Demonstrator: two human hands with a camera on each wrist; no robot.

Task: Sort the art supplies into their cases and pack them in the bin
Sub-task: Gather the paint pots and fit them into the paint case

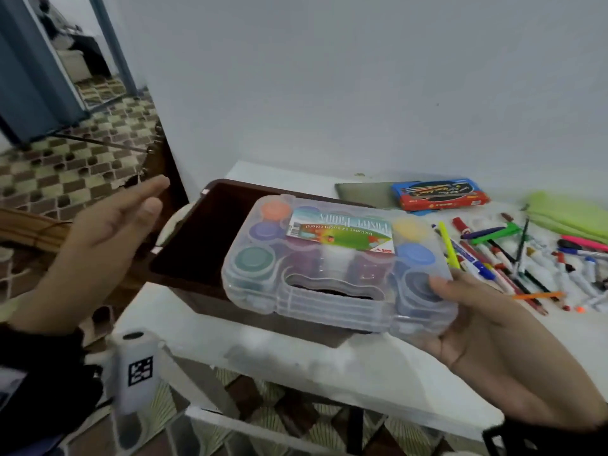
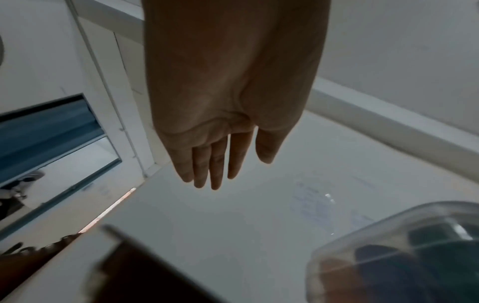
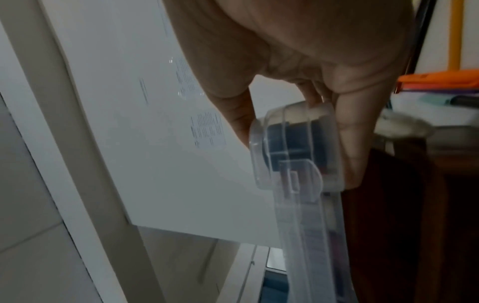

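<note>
The right hand [image 1: 487, 327] grips one corner of the clear paint case [image 1: 332, 258], thumb on the lid and the fingers [image 3: 355, 143] curled underneath it. The case, shut, with coloured pots showing through the lid, hangs over the brown bin [image 1: 197, 238], which stands on the white bench [image 1: 378, 373]. The left hand [image 1: 108, 235] is raised beside the bin with its fingers [image 2: 215, 164] straight and close together, holding nothing, apart from the case. Beyond the right fingers, loose markers and pencils [image 1: 526, 258] lie scattered on the bench, with a blue and red box [image 1: 439, 194] and a green pouch [image 1: 572, 215] farther back
</note>
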